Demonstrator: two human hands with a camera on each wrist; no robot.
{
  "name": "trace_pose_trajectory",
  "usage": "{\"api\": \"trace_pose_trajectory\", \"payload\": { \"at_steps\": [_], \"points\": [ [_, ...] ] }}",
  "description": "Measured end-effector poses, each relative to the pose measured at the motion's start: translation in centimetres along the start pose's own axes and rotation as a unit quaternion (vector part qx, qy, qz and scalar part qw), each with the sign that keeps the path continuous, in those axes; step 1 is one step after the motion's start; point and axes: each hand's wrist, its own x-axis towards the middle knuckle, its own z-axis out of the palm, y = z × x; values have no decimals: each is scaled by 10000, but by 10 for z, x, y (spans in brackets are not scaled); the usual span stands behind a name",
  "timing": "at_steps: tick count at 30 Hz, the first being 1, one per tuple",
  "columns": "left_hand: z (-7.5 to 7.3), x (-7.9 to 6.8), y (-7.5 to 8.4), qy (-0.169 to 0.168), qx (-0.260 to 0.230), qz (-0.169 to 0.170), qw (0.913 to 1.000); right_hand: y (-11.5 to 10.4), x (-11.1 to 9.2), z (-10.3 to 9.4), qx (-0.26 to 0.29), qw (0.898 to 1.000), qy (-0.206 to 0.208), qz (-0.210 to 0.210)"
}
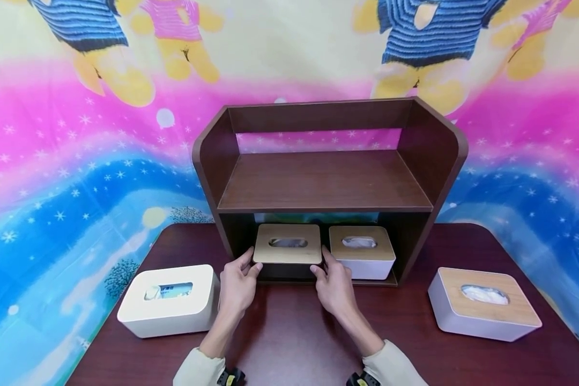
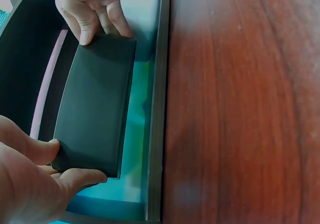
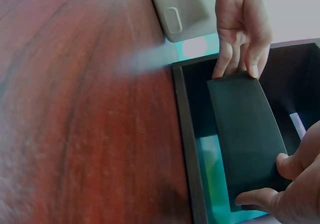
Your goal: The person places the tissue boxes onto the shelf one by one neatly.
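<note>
A tissue box with a black body and light wooden lid [image 1: 287, 252] sits at the left of the shelf's lower compartment, its dark front [image 2: 97, 104] facing me. My left hand [image 1: 238, 284] grips its left end, thumb on the front edge. At the opposite end my right hand [image 1: 336, 287] grips it the same way. In the left wrist view the left hand [image 2: 35, 174] is at lower left; in the right wrist view the right hand [image 3: 295, 184] is at lower right. Close to the right hand stands a white tissue box with a wooden lid [image 1: 366, 265] in the same compartment.
The brown two-tier shelf [image 1: 328, 182] stands at the back of the reddish-brown table [image 1: 289, 332]. A white tissue box [image 1: 169, 316] lies left of my left arm. Another white tissue box with a wooden lid [image 1: 482, 319] is at right. A patterned cloth [image 1: 77, 177] hangs behind.
</note>
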Motion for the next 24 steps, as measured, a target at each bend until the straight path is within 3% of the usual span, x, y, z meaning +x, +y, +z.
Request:
{"api": "trace_pose_trajectory", "payload": {
  "at_steps": [14,24],
  "points": [
    [7,10,-10,142,-48,28,9999,10,5,15,-189,9997,-127,40],
    [9,10,-18,39,-98,-144,9998,13,5,17,-249,9990,-327,196]
  ]
}}
